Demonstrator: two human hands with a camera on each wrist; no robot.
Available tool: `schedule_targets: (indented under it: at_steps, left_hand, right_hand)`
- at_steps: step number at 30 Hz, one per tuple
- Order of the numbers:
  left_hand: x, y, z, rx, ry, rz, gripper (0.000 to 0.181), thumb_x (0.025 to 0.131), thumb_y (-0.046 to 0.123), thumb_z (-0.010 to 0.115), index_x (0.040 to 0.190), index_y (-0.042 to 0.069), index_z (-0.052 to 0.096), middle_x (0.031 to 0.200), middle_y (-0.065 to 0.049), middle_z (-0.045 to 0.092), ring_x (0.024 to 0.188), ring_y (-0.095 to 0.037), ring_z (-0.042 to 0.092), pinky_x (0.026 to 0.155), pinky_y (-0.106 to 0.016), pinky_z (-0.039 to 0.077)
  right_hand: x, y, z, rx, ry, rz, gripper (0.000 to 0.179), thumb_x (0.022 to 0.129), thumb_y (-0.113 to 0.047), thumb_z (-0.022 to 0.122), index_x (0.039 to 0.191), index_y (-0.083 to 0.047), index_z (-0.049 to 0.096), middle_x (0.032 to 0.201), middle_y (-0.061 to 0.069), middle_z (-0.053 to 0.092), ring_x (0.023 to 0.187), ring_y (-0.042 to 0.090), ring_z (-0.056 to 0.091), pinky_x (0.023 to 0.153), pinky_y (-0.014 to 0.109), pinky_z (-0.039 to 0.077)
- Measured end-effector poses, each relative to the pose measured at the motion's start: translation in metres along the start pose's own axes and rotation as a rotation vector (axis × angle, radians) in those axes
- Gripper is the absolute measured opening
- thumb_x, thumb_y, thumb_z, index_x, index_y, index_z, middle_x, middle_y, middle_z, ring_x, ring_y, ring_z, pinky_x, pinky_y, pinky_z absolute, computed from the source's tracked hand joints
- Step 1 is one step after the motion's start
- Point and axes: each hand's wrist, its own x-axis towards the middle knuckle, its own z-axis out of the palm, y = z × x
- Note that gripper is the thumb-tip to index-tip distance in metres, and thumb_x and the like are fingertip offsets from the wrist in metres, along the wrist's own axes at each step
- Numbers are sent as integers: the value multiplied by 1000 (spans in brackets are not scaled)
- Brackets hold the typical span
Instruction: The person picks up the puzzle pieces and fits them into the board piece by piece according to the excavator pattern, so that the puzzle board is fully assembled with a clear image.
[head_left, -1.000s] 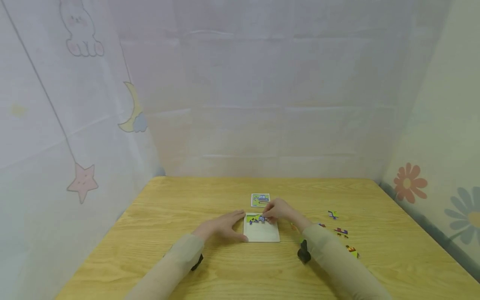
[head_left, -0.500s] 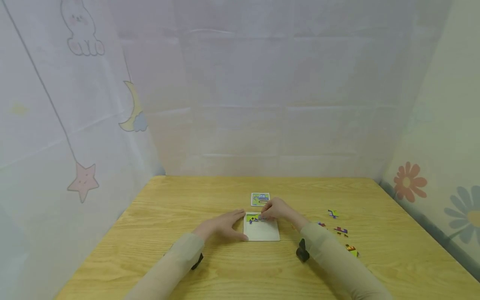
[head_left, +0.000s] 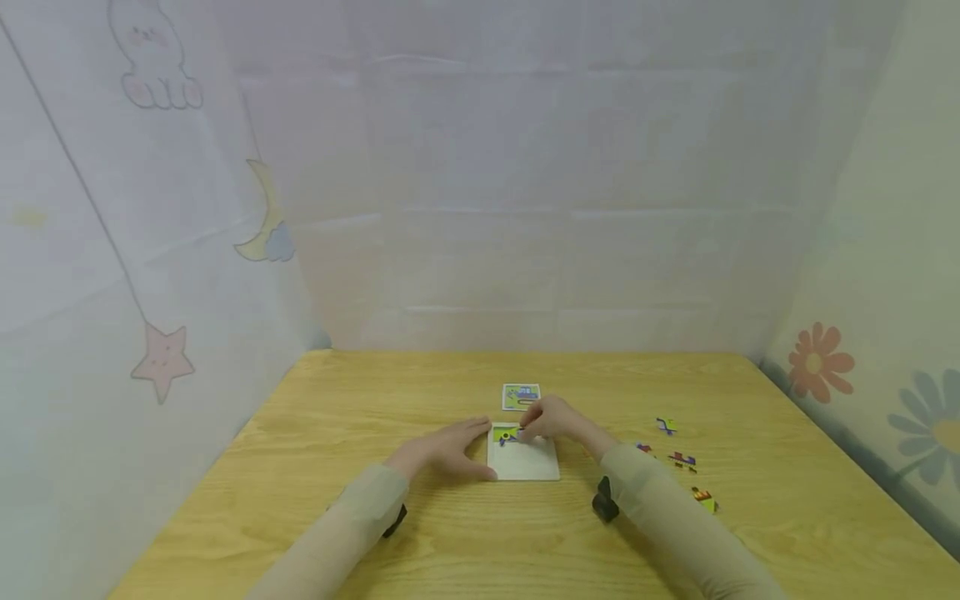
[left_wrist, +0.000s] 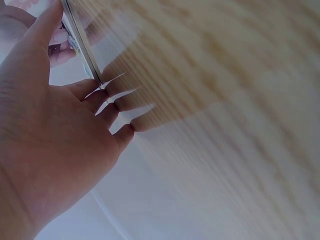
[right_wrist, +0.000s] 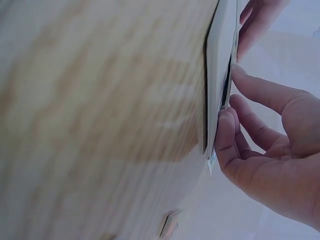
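Observation:
A small white puzzle board (head_left: 525,467) lies on the wooden table. Colourful puzzle pieces (head_left: 502,435) cover part of its upper left. My left hand (head_left: 448,454) rests along the board's left edge, thumb at the near corner and fingers extended towards the far corner. The left wrist view shows its fingertips touching the table by the board's rim (left_wrist: 86,47). Above the board's upper part, my right hand (head_left: 553,418) pinches a thin puzzle piece (right_wrist: 228,90) between thumb and fingers, low against the surface. Those fingers mostly hide the piece in the head view.
Behind the board lies a printed picture card (head_left: 521,392). Loose puzzle pieces are scattered to the right, among them a green and purple one (head_left: 667,426), a red one (head_left: 683,458) and a yellow-green one (head_left: 705,500). A pale printed cloth (head_left: 480,208) stands behind the table.
My right hand has shifted slightly left over the board with the puzzle piece, which its fingers now cover more. My left hand keeps its place.

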Motion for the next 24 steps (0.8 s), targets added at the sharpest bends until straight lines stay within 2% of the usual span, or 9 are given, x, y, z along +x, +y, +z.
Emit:
schedule_targets:
  at_steps: [7, 17, 24]
  left_hand:
    - [4, 1, 1, 0, 5, -2, 90, 83, 55, 63, 149, 9, 25, 156, -9, 20, 143, -27, 20, 117, -45, 22]
    - [10, -1, 4, 1, 6, -14, 89, 83, 57, 62, 149, 11, 25, 157, -6, 19, 144, -25, 19, 117, -44, 21]
    - [12, 0, 4, 10, 2, -14, 89, 82, 58, 61, 149, 12, 24, 157, -5, 19, 144, -25, 19, 117, -44, 20]
  right_hand:
    - [4, 3, 2, -12, 2, 2, 18, 75, -15, 78, 90, -9, 70, 79, 1, 62, 70, 13, 54, 60, 23, 48]
    - [3, 5, -1, -61, 0, -9, 16, 79, -18, 76, 93, -12, 71, 87, -2, 66, 80, 13, 56, 69, 26, 48]
    - [-2, 10, -8, -61, -12, -81, 18, 82, -21, 72, 97, -11, 71, 92, -2, 68, 84, 13, 57, 68, 27, 48]
